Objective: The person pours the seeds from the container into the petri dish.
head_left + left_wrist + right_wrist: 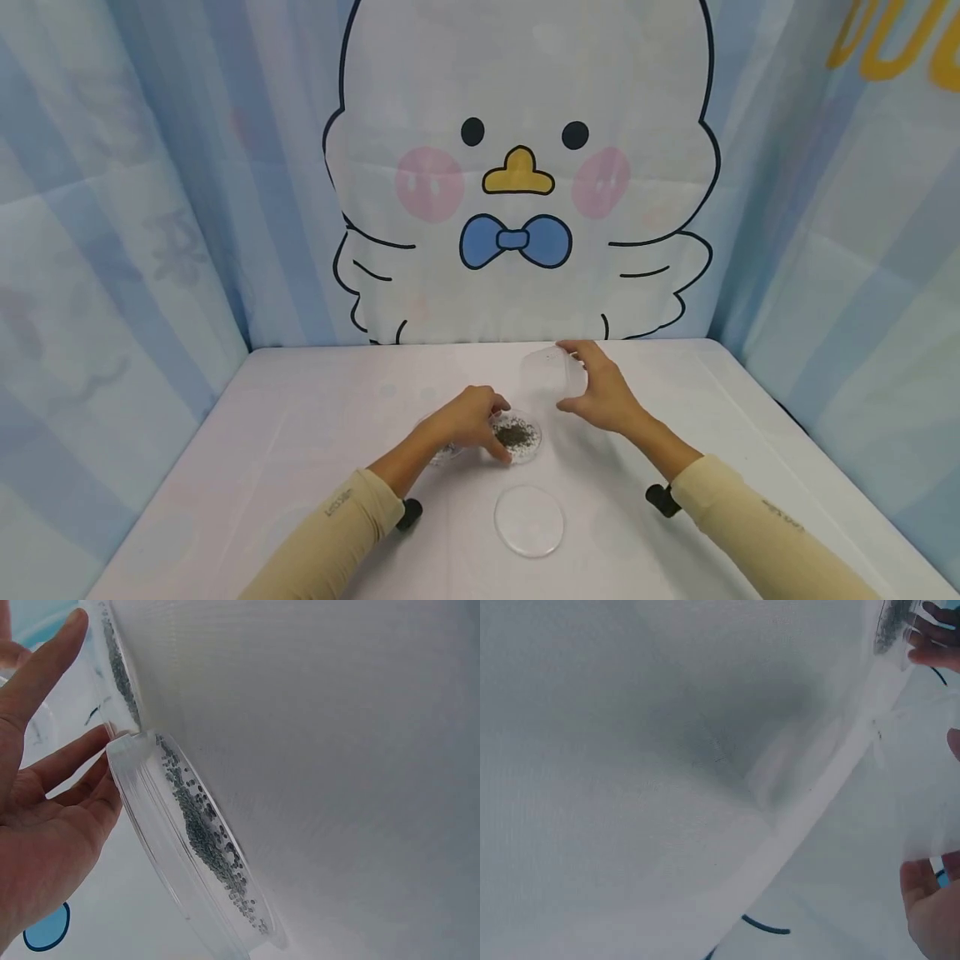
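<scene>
My left hand (474,419) grips the left side of a round, clear petri dish (528,450), thumb at its near rim and fingers at the far side. Dark granules (514,433) lie scattered over the dish's floor. A second petri dish (217,847), also with dark granules, sits just left of it, partly hidden under the hand in the head view. My right hand (603,392) holds a clear plastic container (546,372) between thumb and fingers, above the table and right behind the first dish. In the right wrist view, the container (922,780) looks translucent, with a few dark specks.
A round clear lid (528,521) lies flat on the white-covered table (315,467), nearer to me than the dishes. Behind the table hangs a curtain (517,308) printed with a cartoon bird; striped curtains (847,275) flank both sides.
</scene>
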`<action>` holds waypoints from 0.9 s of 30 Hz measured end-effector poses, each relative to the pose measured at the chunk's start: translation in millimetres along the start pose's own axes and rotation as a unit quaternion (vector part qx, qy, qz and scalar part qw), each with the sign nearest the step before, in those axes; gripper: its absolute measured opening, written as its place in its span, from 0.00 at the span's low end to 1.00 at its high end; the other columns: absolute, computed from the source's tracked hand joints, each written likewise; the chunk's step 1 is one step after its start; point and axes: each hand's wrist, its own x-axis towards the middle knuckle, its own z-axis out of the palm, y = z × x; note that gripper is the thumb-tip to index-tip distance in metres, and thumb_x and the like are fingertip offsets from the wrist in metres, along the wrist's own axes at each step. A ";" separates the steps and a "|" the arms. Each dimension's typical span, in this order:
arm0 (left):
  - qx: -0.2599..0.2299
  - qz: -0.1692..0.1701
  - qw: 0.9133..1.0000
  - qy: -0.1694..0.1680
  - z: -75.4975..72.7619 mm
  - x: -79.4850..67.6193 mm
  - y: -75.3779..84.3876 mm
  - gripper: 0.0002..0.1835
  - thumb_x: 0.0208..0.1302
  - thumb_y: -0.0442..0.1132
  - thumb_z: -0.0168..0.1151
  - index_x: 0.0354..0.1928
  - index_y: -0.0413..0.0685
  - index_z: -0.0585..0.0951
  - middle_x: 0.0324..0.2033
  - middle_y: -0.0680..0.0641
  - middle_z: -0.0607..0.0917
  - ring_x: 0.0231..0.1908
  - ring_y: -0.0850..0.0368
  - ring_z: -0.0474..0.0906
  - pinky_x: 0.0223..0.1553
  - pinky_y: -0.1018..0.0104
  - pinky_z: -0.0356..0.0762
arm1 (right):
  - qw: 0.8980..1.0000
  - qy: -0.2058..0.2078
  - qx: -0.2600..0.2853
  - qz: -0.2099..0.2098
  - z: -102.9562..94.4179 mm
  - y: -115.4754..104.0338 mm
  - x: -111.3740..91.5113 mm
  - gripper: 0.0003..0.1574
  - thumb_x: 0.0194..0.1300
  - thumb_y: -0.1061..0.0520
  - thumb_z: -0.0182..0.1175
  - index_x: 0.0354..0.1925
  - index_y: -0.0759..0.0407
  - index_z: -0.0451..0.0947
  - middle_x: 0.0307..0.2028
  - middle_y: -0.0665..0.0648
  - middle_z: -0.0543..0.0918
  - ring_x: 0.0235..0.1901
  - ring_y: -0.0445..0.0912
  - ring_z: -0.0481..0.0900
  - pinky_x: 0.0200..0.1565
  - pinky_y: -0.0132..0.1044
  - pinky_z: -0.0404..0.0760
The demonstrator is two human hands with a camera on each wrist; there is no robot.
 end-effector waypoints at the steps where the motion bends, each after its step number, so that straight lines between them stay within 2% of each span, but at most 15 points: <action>1: 0.000 0.000 1.000 0.000 0.1 0.2 0.4 0.45 0.45 0.48 0.88 0.65 0.39 0.80 0.54 0.41 0.84 0.55 0.49 0.81 0.60 0.56 0.80 | 0.999 -0.004 0.022 0.025 -0.1 4.4 1.5 0.57 0.48 0.67 0.80 0.73 0.62 0.66 0.67 0.66 0.74 0.65 0.64 0.74 0.64 0.62 0.77; 3: -0.001 0.000 1.000 0.001 0.2 0.3 1.1 0.45 0.45 0.47 0.88 0.65 0.39 0.80 0.54 0.41 0.84 0.54 0.49 0.81 0.60 0.55 0.80 | 0.995 -0.020 0.062 0.073 0.4 12.7 4.0 0.57 0.51 0.66 0.79 0.75 0.62 0.62 0.70 0.68 0.71 0.67 0.66 0.73 0.65 0.61 0.76; 6: -0.003 0.001 1.000 0.002 0.7 0.4 2.4 0.44 0.45 0.47 0.88 0.65 0.39 0.80 0.54 0.40 0.84 0.54 0.49 0.80 0.60 0.55 0.80 | 0.984 -0.048 0.111 0.135 2.1 25.4 5.3 0.57 0.56 0.63 0.77 0.77 0.61 0.58 0.73 0.69 0.66 0.70 0.69 0.71 0.68 0.61 0.74; 9: -0.003 0.002 1.000 0.001 3.1 1.0 3.8 0.44 0.45 0.47 0.88 0.65 0.39 0.80 0.54 0.41 0.83 0.54 0.49 0.80 0.61 0.55 0.79 | 0.972 -0.071 0.147 0.167 3.9 37.7 2.9 0.57 0.60 0.62 0.75 0.79 0.61 0.54 0.76 0.70 0.61 0.73 0.70 0.67 0.68 0.61 0.73; 12: 0.001 0.003 1.000 0.002 5.4 2.0 6.2 0.44 0.45 0.48 0.88 0.65 0.40 0.80 0.54 0.42 0.83 0.55 0.49 0.80 0.62 0.55 0.79 | 0.966 -0.082 0.170 0.179 4.1 46.6 -0.9 0.58 0.62 0.62 0.74 0.79 0.61 0.51 0.77 0.71 0.58 0.74 0.70 0.64 0.68 0.61 0.73; 17: 0.003 0.007 1.000 0.001 7.6 3.6 9.3 0.45 0.44 0.48 0.88 0.65 0.39 0.80 0.54 0.41 0.84 0.55 0.48 0.80 0.63 0.54 0.79 | 0.964 -0.095 0.163 0.185 3.1 55.7 -4.4 0.57 0.64 0.61 0.73 0.80 0.62 0.50 0.78 0.73 0.55 0.74 0.72 0.62 0.69 0.62 0.72; 21: 0.009 0.003 1.000 0.000 8.3 4.9 5.6 0.45 0.45 0.49 0.88 0.65 0.40 0.80 0.54 0.42 0.84 0.54 0.50 0.80 0.61 0.55 0.79 | 0.963 -0.108 0.156 0.193 3.9 59.5 -2.8 0.60 0.63 0.59 0.74 0.81 0.60 0.48 0.79 0.73 0.55 0.75 0.71 0.62 0.71 0.62 0.69; 24: 0.011 -0.001 1.000 0.004 6.5 4.3 1.1 0.45 0.45 0.49 0.88 0.65 0.41 0.80 0.54 0.43 0.84 0.54 0.51 0.80 0.61 0.55 0.79 | 0.969 -0.102 0.119 0.191 4.3 54.6 -2.1 0.61 0.61 0.58 0.76 0.80 0.60 0.50 0.76 0.72 0.62 0.73 0.69 0.66 0.70 0.62 0.71; 27: 0.004 0.002 1.000 0.006 3.1 2.6 -0.2 0.45 0.44 0.48 0.88 0.65 0.40 0.80 0.54 0.42 0.84 0.54 0.49 0.80 0.61 0.54 0.79 | 0.979 -0.062 0.066 0.181 -0.7 36.9 -8.7 0.50 0.60 0.60 0.75 0.73 0.65 0.60 0.65 0.71 0.73 0.62 0.65 0.76 0.61 0.59 0.79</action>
